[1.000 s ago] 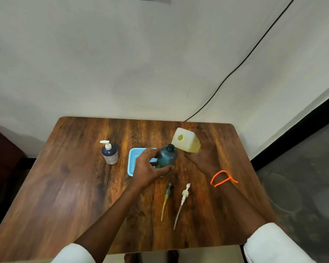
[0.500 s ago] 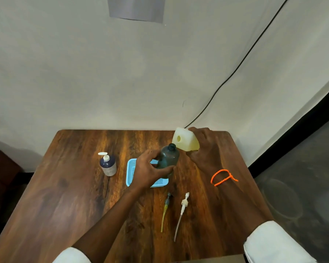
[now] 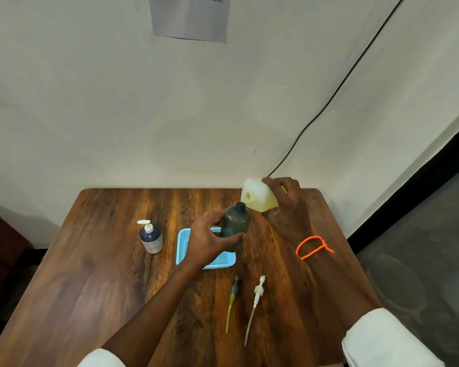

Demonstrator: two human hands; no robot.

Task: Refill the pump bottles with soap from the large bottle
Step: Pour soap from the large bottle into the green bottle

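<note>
There is one view only, from a camera worn on the person's head. It looks forward and steeply down over the wooden bench [image 3: 96,274], close enough that both forearms reach in from the bottom edge. The wide lens also takes in the pale wall [image 3: 90,102] behind and a strip of floor [image 3: 421,247] at the right.

A dark grey-green bottle [image 3: 235,225] and a pale yellow-white large bottle [image 3: 259,197] sit above a brown, dark-streaked wooden table [image 3: 104,274]. The mesh-patterned tray [image 3: 182,247] is light blue. Left stands a navy bottle [image 3: 151,237] with a white pump; an orange band [image 3: 313,246] circles the right wrist.
</note>
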